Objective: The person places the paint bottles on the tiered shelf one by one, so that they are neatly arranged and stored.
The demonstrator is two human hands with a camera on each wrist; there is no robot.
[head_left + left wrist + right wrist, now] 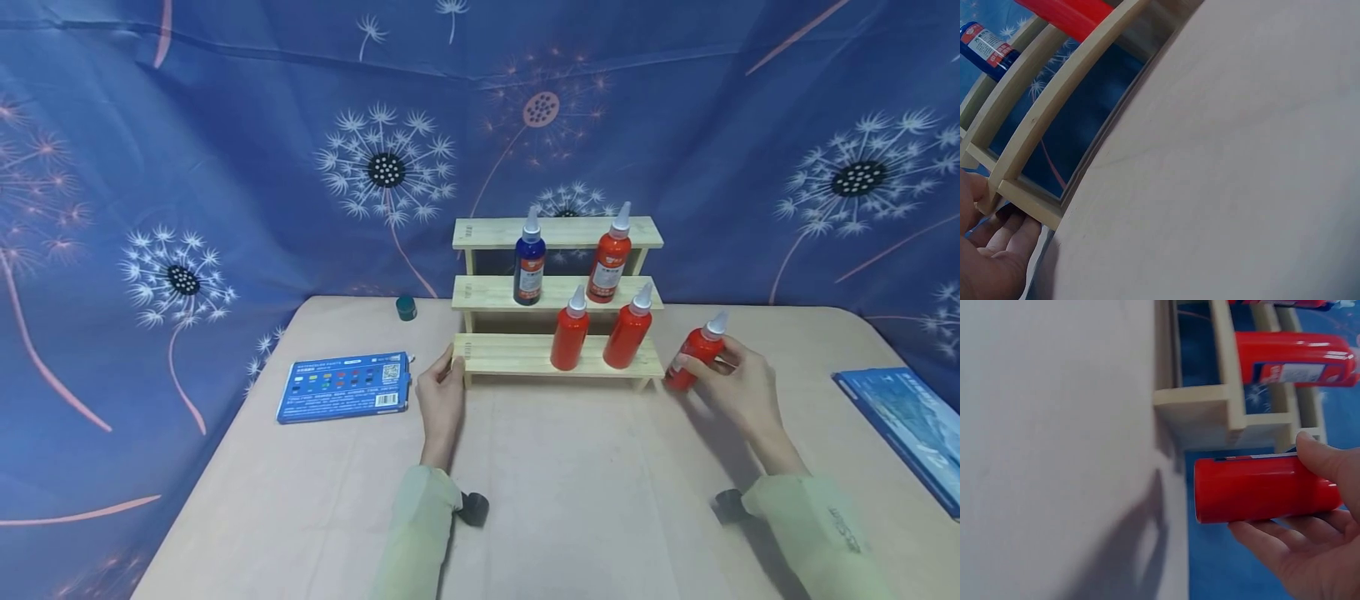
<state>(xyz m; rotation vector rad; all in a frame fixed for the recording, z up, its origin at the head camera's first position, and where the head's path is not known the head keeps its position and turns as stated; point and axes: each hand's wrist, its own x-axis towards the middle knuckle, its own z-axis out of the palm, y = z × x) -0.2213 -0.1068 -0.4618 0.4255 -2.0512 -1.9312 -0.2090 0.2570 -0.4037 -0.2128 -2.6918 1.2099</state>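
Observation:
My left hand (441, 404) grips the left end of the lowest step of a three-tier wooden rack (502, 354); thumb and fingers are around the board in the left wrist view. Right of the rack, my right hand (742, 387) holds a red bottle (1254, 487) with a pale pointed nozzle. It is tilted in the head view, its base raised off the table. Two red bottles (570, 337) stand on the lowest step. The middle step carries a dark blue bottle (529, 271) and another red bottle (609, 262), both with pale nozzles.
A blue watercolor paint box (343, 387) lies left of the rack, with a small dark green cap (406, 308) behind it. At the right table edge is a blue flat pad or book (903, 429). A blue dandelion-print cloth (262, 100) hangs behind the table.

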